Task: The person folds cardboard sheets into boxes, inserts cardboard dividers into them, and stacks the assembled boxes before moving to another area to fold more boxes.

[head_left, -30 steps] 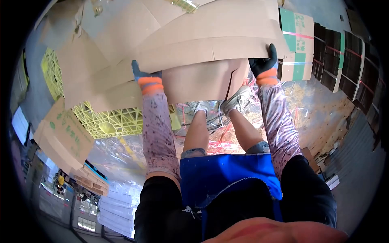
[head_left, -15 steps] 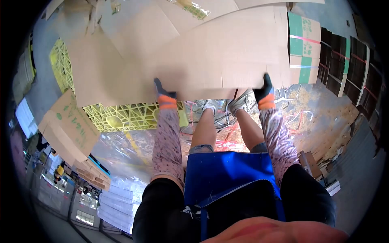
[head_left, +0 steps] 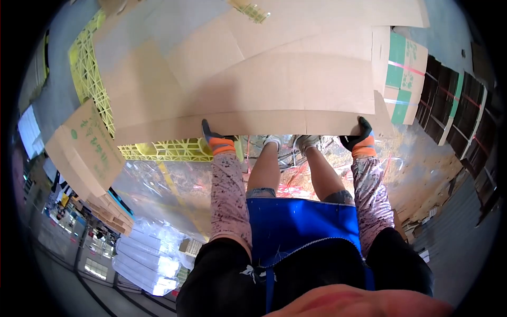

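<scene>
In the head view, my left hand [head_left: 217, 140], in a black and orange glove, is closed on the near edge of a large flat cardboard sheet [head_left: 264, 122]. Its thumb rests on top while the fingers go out of sight underneath. My right hand [head_left: 362, 138], gloved alike, grips the same edge further right, thumb up and fingers partly hidden below. Another brown cardboard sheet [head_left: 274, 84] overlaps the held one, leaving a strip showing along the front. A piece of shiny tape with green print [head_left: 251, 11] lies towards the far side.
A yellow plastic pallet [head_left: 169, 151] shows under the sheets at left. Beside it leans a brown box [head_left: 87, 145] with green print. Strapped green-and-brown cardboard [head_left: 404, 79] stands at right, near dark stacked bundles [head_left: 438, 90]. Loose straps [head_left: 298, 177] litter the floor around my feet.
Both hands have come slightly nearer to my body and shifted right, the right hand more so. The cardboard's near edge is lower in view, and a front strip now shows beneath the overlapping sheet.
</scene>
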Tool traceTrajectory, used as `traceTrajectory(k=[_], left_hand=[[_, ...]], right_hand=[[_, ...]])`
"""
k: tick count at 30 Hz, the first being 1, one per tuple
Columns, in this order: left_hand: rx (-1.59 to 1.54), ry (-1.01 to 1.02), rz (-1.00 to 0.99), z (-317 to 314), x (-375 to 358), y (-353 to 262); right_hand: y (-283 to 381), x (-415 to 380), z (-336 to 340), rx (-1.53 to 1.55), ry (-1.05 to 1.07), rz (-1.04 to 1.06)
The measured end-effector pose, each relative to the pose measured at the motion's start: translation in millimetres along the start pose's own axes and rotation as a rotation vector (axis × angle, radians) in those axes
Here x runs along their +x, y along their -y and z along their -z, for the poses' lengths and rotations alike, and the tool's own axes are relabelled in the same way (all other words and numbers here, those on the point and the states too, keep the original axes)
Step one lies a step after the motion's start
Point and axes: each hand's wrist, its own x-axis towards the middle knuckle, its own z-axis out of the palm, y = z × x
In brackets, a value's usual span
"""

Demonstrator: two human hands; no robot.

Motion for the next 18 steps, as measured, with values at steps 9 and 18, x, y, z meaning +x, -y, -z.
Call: traceTrajectory(k=[9,18], left_hand=[[0.289,-0.566,-0.232,-127.3,75.0,-10.3],[0.647,-0.425,-0.409,-108.3,137.5,7.4]], right_hand=[[51.4,73.1,-68.8,-1.358,0.415,1.86],[66.2,0.0,-160.1,-0.302,0.259,0.324]])
